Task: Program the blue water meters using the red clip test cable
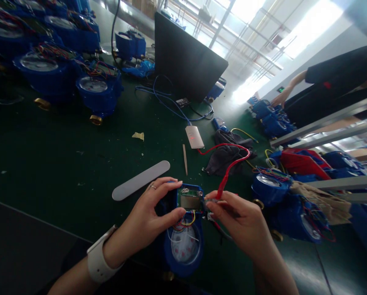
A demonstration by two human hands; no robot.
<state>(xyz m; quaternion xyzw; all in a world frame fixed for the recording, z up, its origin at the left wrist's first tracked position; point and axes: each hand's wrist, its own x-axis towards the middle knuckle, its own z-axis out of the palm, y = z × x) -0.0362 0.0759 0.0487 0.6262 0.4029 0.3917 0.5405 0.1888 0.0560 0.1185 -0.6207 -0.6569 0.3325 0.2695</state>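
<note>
A blue water meter point(183, 246) with a round dial and an open top lies on the dark green table point(63, 164) in front of me. Its green circuit board point(189, 200) with a small screen is exposed, with thin coloured wires below it. My left hand point(149, 217), with a ring and a white wrist band, grips the meter's upper left side, thumb beside the board. My right hand point(235, 217) pinches a red cable's connector point(212, 200) against the board's right edge. The red cable point(232, 164) runs up to a small white box point(194, 137).
A grey flat strip point(140, 180) and a thin wooden stick point(185, 159) lie beyond the meter, near a dark cloth point(223, 157). Several blue meters crowd the far left point(91, 88) and right point(272, 186). A black laptop point(186, 57) stands behind. Another person's arm point(289, 90) reaches at the far right.
</note>
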